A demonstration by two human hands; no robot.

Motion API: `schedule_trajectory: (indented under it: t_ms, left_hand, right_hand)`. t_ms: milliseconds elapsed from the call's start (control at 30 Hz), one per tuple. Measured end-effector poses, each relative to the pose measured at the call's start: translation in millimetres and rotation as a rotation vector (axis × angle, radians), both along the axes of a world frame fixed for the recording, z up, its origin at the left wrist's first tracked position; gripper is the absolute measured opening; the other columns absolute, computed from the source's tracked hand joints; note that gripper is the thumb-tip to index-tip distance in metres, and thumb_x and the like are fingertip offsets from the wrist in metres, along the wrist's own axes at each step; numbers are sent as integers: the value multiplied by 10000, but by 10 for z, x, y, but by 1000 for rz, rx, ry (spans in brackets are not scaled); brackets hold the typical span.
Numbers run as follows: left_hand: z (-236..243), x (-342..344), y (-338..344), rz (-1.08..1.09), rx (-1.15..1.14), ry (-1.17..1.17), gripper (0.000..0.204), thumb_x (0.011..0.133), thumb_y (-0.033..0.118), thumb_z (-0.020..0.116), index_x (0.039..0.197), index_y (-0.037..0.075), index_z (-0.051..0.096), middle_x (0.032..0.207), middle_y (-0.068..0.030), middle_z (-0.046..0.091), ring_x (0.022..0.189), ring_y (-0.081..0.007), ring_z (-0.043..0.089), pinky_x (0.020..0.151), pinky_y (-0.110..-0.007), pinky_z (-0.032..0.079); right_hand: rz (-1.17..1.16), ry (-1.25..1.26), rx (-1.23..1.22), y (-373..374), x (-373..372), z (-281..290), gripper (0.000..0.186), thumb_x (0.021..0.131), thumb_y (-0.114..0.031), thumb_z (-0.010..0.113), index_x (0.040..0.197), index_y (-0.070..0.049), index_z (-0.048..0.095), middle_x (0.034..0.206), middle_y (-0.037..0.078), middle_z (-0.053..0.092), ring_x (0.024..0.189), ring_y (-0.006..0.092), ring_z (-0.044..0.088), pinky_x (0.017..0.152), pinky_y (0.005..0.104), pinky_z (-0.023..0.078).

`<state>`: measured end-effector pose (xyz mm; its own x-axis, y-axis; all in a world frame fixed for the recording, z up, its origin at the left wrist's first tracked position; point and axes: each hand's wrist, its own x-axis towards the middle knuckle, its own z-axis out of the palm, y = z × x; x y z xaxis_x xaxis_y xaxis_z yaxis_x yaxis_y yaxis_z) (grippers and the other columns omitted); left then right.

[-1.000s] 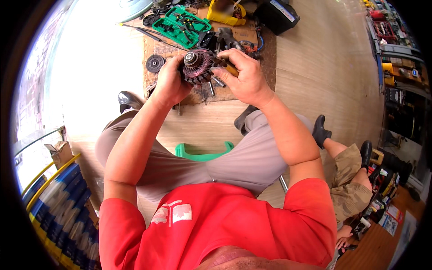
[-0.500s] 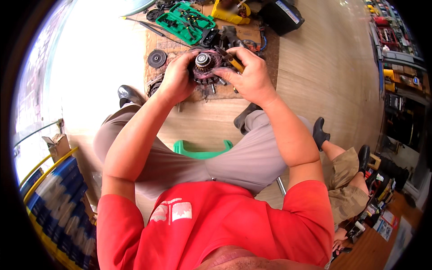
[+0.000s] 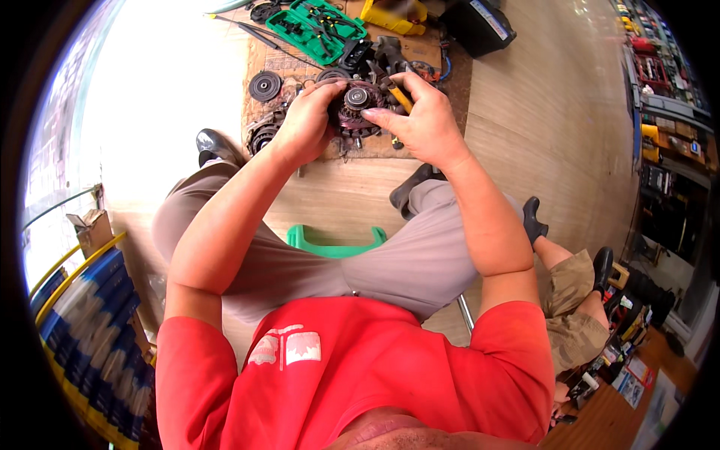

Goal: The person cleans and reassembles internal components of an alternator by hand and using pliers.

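A round, dark alternator part (image 3: 349, 118) with reddish windings and a silver bearing (image 3: 357, 98) at its centre is between my hands, above the brown board. My left hand (image 3: 306, 124) is closed around its left side, the fingertips hidden behind it. Yellow-handled pliers (image 3: 400, 98) are gripped in my right hand (image 3: 431, 127), their dark jaws pointing up and away. The thumb of that hand reaches to the windings just below the bearing. A grooved black pulley (image 3: 265, 86) lies to the left, with a round metal housing (image 3: 262, 136) nearer to me.
Beyond my hands lie an open green tool case (image 3: 319, 30), a yellow tray (image 3: 394, 16) and a black battery (image 3: 478, 28). A green stool (image 3: 334, 244) is between my legs. Boxes fill a rack (image 3: 86, 322) at left; another person's legs (image 3: 574, 300) are at right.
Both hands and the alternator part have shifted a little to the right, and the bearing's face looks slightly turned. The pliers stay in my right hand. The view has shifted slightly.
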<state>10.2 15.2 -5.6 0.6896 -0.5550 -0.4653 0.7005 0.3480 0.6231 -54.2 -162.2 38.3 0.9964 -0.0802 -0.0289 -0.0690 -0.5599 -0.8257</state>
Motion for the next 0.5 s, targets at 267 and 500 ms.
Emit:
schedule_trajectory:
  t_ms: [267,500]
  left_hand:
    - [-68,37,-6,10,-195,38,282,975,145,424,1163,-21,552,1100,-128,640,999,-211,634,875,-361,531]
    - [-31,16,20,19,-140,63,297,980,184,437,1180,-3,550,1110,-116,642,1000,-211,635,866,-364,535]
  right_hand:
    - [-106,-3,240,23,8,5,358,845,-200,730,1068,45,596,907,104,688,807,114,605,740,287,505]
    - [-149,118,268,10,-22,-1,350,848,-162,724,1090,52,590,930,106,680,850,114,612,762,283,509]
